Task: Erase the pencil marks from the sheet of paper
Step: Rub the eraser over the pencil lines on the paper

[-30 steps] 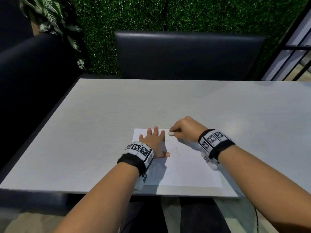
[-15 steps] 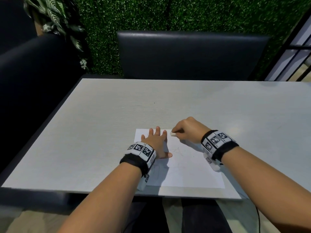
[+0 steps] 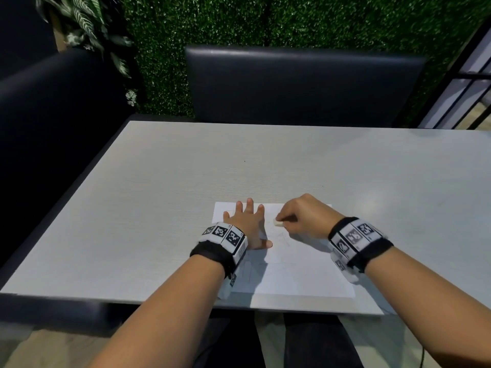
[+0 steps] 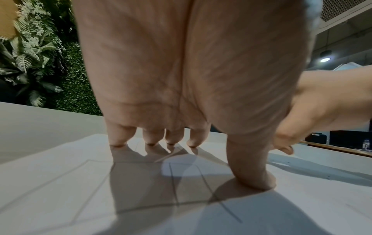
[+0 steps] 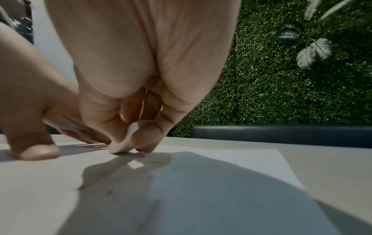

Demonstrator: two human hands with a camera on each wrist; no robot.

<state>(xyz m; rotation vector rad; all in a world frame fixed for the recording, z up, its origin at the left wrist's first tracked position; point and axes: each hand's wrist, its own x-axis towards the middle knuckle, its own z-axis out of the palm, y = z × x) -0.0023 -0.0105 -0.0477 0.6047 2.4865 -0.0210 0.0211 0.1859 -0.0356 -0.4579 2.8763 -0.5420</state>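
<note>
A white sheet of paper (image 3: 297,272) lies near the table's front edge, with faint pencil lines (image 4: 173,182) drawn on it. My left hand (image 3: 248,224) lies flat on the sheet's upper left part, fingers spread, with fingertips (image 4: 118,141) and thumb pressing it down. My right hand (image 3: 300,216) pinches a small white eraser (image 3: 278,222) between thumb and fingers. The eraser (image 5: 122,143) touches the paper just right of my left hand. Faint grey marks (image 5: 141,198) show on the sheet under my right wrist.
The pale grey table (image 3: 186,197) stretches wide beyond the paper. A dark padded chair back (image 3: 300,83) stands at the far edge before a green hedge wall (image 3: 292,19). A dark bench (image 3: 53,128) runs along the left side.
My right hand has drawn the eraser a little nearer across the paper, from the sheet's top edge. My left hand has stayed flat in place.
</note>
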